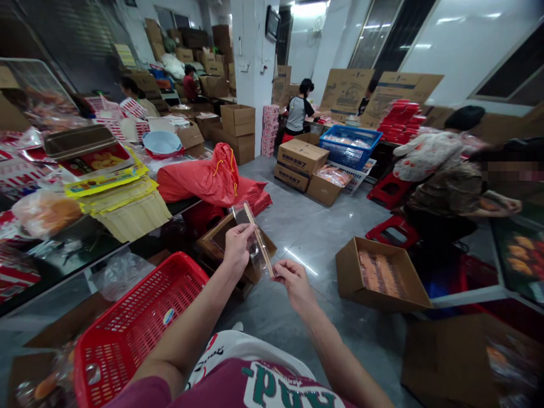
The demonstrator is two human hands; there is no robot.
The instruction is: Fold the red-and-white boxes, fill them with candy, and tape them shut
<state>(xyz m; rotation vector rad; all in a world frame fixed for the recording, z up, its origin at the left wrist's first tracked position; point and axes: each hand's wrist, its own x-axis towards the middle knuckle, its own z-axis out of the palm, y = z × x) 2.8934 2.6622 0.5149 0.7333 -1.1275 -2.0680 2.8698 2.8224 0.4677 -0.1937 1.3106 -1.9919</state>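
Observation:
In front of my body, both hands hold a long, thin, light-brown piece with clear plastic film (262, 247); its exact kind I cannot make out. My left hand (238, 245) pinches it near the upper end, fingers closed. At the lower end my right hand (294, 279) grips it between thumb and fingertips. Beneath the piece, on the floor side, stands an open cardboard box (216, 235), partly hidden by my left hand. To the left of my left forearm is a red plastic basket (140, 317).
A long table at left carries stacked yellow packets (127, 209) and a red plastic bag (191, 175). Right of me, an open carton (352, 277) holds orange packaged goods. Several people sit or stand at tables; one seated person (446, 187) is at right near red stools (393, 229).

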